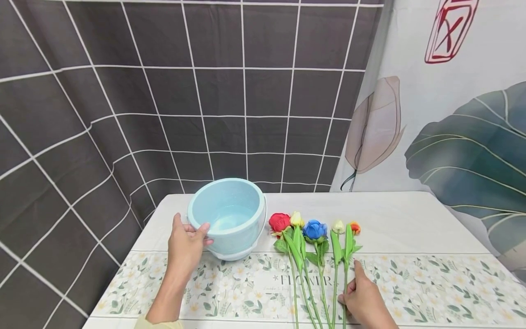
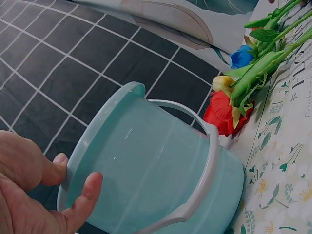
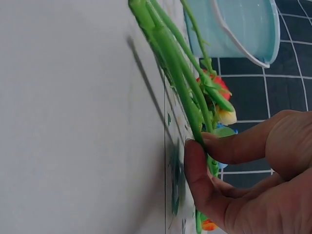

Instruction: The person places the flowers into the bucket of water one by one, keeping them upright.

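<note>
A light blue bucket [image 1: 240, 242] with a pale handle [image 2: 207, 170] stands on the table's left half, and its inside looks wet or shiny. My left hand [image 1: 186, 244] grips its near-left rim, thumb and fingers on either side of the wall. Right of the bucket, several artificial flowers lie side by side: a red rose [image 1: 279, 222], a yellow tulip [image 1: 296, 219], a blue flower [image 1: 315, 229], a white tulip [image 1: 338, 226] and an orange flower [image 1: 355, 228]. My right hand [image 1: 363, 294] pinches a green stem [image 3: 183, 92] between thumb and forefinger, at the orange flower's stem.
A floral cloth strip [image 1: 431, 288] with printed lettering runs across the white table [image 1: 390, 214]. Behind stands a dark backdrop [image 1: 267, 91] with white grid lines, which also covers the left side. A white curtain [image 1: 407, 151] with leaf prints hangs at the right.
</note>
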`<state>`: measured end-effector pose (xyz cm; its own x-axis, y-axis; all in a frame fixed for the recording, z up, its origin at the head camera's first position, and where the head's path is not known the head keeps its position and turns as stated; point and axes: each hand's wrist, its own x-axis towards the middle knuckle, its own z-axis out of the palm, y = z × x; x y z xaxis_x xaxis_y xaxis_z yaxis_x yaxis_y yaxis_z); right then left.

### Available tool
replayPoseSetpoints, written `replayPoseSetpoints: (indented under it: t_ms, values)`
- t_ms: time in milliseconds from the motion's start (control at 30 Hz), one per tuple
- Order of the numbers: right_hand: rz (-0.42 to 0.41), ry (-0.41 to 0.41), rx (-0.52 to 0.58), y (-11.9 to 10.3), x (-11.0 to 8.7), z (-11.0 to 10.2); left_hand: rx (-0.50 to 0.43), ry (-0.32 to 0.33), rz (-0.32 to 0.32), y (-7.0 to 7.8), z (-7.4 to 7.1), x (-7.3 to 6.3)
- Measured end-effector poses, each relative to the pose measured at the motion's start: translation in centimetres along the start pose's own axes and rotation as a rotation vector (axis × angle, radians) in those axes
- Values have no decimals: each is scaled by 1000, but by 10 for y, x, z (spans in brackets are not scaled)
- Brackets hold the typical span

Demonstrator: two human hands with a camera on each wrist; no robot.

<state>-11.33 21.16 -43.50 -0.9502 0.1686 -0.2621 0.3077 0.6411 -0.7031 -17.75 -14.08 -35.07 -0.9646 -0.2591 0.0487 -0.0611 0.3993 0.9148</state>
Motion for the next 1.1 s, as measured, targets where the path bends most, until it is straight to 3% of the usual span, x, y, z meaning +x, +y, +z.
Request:
replayPoseSetpoints:
  t_ms: [167, 500, 800, 1100]
  values:
    - [13, 27, 40, -1, 0, -5, 2, 2, -3, 0, 0, 0]
    - [71, 56, 231, -4, -2, -12, -1, -5, -10, 1, 0, 0]
    - [39, 116, 273, -13, -5, -22, -14, -10, -29, 3, 0, 0]
    - [-50, 148, 276, -26, -7, -36, -8, -4, -39, 2, 0, 1]
